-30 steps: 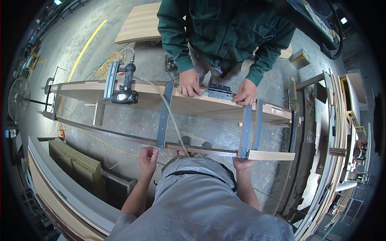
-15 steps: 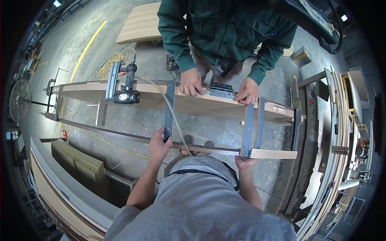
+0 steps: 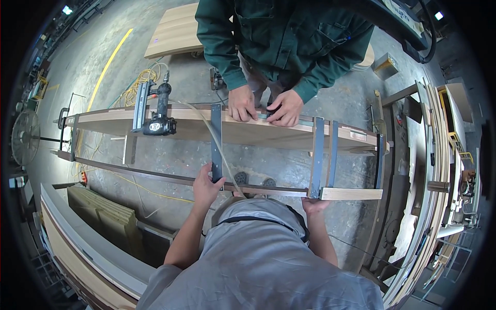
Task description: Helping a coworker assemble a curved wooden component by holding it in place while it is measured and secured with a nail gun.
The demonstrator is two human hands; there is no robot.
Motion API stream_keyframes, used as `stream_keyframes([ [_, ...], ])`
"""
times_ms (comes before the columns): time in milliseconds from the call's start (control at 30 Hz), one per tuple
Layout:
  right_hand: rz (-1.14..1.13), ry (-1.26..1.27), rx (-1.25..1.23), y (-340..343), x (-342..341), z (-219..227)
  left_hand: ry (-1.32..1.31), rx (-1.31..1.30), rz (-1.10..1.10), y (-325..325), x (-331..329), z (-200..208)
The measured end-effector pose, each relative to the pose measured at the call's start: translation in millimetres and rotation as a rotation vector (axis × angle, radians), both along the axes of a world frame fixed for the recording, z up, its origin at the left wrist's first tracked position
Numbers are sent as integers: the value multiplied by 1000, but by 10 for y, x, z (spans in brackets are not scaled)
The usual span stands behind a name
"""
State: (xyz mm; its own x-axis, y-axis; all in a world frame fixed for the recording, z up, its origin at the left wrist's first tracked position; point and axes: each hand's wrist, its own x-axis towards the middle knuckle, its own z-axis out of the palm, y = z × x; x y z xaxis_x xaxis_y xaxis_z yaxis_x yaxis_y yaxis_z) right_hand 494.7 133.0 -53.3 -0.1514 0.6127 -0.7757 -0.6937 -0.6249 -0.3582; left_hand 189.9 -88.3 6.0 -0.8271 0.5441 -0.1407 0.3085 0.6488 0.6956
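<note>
My left hand (image 3: 207, 186) is closed around the near end of a dark flat metal strip (image 3: 216, 134), with the thumb on its side. This strip bridges the panel and a thin brown rail (image 3: 170, 176). My right hand (image 3: 315, 205) grips the rail from below at the near end of a second metal strip (image 3: 316, 150); its fingers are mostly hidden. A pale wood block (image 3: 351, 194) lies at the rail's right part. Across from me, a co-worker's two hands (image 3: 261, 106) work along the top edge of a long wooden panel (image 3: 268, 135) standing on edge.
A nail gun (image 3: 159, 116) with a pale hose (image 3: 214, 137) rests on the panel's left part. More metal strips (image 3: 333, 150) cross at the right. Stacked boards (image 3: 106, 214) stand at lower left, long planks (image 3: 431, 206) at right. Yellow hose (image 3: 137, 88) coils on the floor.
The co-worker's hand on the right has moved left, close to the other hand. The black hinge plate between those hands is now mostly covered. My hands keep their holds.
</note>
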Motion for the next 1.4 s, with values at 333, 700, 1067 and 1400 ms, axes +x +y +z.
stream_keyframes([
  [333,11,-7,-14,-14,15,23,-6,9,-22,-1,21,-21],
  [700,-2,-23,-17,2,26,-24,-27,15,-5,27,25,13],
  [1067,-36,-53,-47,11,-40,49,-124,22,-32,126,78,60],
  [1400,-48,-62,-52,1,-74,113,-109,19,-77,217,195,46],
])
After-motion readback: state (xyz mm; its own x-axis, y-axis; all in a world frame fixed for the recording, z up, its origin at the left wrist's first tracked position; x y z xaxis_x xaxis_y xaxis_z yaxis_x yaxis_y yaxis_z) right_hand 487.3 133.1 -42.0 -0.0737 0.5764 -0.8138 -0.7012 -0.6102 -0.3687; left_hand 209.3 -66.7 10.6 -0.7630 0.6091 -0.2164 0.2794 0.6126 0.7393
